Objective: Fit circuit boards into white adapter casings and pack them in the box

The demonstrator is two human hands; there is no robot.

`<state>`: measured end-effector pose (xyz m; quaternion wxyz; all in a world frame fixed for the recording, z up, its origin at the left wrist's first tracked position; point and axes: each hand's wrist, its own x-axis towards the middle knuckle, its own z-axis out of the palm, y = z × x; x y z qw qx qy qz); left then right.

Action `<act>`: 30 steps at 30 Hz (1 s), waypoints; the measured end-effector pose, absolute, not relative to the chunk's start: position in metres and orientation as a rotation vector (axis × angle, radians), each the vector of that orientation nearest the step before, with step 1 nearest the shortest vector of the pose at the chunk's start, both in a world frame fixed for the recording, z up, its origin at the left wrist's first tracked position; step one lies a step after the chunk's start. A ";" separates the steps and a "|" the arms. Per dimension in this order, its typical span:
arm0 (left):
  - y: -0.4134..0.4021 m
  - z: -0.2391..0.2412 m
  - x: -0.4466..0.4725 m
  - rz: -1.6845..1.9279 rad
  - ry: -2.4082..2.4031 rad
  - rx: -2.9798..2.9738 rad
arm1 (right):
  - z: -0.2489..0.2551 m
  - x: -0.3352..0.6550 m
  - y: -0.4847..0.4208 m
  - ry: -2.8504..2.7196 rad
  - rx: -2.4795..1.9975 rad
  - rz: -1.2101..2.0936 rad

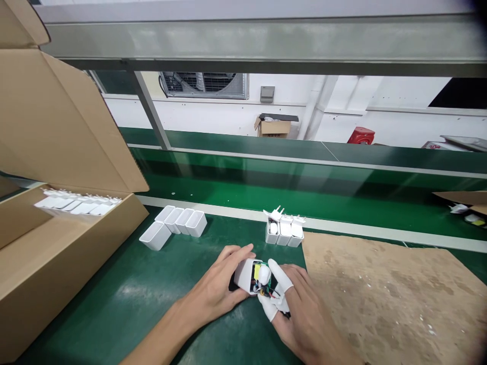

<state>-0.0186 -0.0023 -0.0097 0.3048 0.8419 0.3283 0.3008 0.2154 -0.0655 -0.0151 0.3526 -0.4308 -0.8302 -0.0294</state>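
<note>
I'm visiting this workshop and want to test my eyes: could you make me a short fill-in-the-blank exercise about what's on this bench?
1. Both hands, left hand and right hand, hold one white ____ with wires showing inside.
2. The empty white shells lie on the ____ mat.
3. The big open box at the left is made of ____.
4. Two fingers of the right hand wear ____ covers.

Missing words: shell; green; cardboard; white

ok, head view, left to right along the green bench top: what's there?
Open cardboard box → row of empty white shells → left hand gripping a white charger shell → right hand → brown board.
</note>
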 end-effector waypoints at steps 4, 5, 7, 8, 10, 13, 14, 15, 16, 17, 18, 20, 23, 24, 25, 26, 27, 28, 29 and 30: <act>-0.003 -0.010 -0.019 0.801 0.905 2.253 | -0.016 0.216 -0.065 -2.154 -1.119 -0.059; -0.003 -0.011 -0.019 0.798 0.919 2.252 | -0.015 0.216 -0.065 -2.147 -1.113 -0.049; -0.004 -0.011 -0.019 0.773 0.910 2.219 | -0.011 0.216 -0.065 -2.114 -1.096 0.010; -0.004 -0.012 -0.019 0.751 0.891 2.186 | -0.008 0.216 -0.066 -2.094 -1.082 0.065; -0.004 -0.012 -0.020 0.703 0.840 2.123 | -0.004 0.217 -0.066 -2.053 -1.061 0.221; -0.005 -0.011 -0.021 0.677 0.824 2.026 | -0.003 0.221 -0.065 -1.972 -1.106 0.432; -0.006 -0.010 -0.021 0.674 0.833 1.984 | -0.004 0.222 -0.064 -1.948 -1.126 0.456; -0.006 -0.009 -0.021 0.675 0.843 1.937 | -0.006 0.222 -0.062 -1.945 -1.143 0.464; -0.006 -0.007 -0.021 0.677 0.849 1.890 | -0.008 0.222 -0.060 -1.963 -1.145 0.463; -0.006 -0.006 -0.022 0.679 0.847 1.850 | -0.011 0.221 -0.059 -1.999 -1.131 0.459; -0.007 -0.004 -0.022 0.686 0.840 1.812 | -0.013 0.220 -0.057 -2.044 -1.104 0.455; -0.007 -0.001 -0.022 0.706 0.830 1.738 | -0.020 0.217 -0.054 -2.112 -1.044 0.441; -0.009 0.001 -0.024 0.710 0.846 1.680 | -0.028 0.212 -0.050 -2.119 -0.983 0.327; -0.010 0.001 -0.024 0.709 0.849 1.682 | -0.029 0.210 -0.049 -2.113 -0.969 0.279; -0.010 0.001 -0.025 0.711 0.851 1.691 | -0.029 0.208 -0.047 -2.103 -0.954 0.239; -0.010 0.000 -0.026 0.721 0.854 1.703 | -0.027 0.207 -0.045 -2.088 -0.934 0.207; -0.010 0.000 -0.026 0.740 0.857 1.710 | -0.023 0.205 -0.043 -2.071 -0.916 0.182; -0.010 -0.001 -0.027 0.766 0.859 1.711 | -0.018 0.202 -0.042 -2.051 -0.899 0.165; -0.011 -0.001 -0.028 0.796 0.862 1.711 | -0.013 0.200 -0.040 -2.027 -0.888 0.150; -0.011 -0.001 -0.029 0.830 0.864 1.714 | -0.008 0.198 -0.039 -2.001 -0.881 0.137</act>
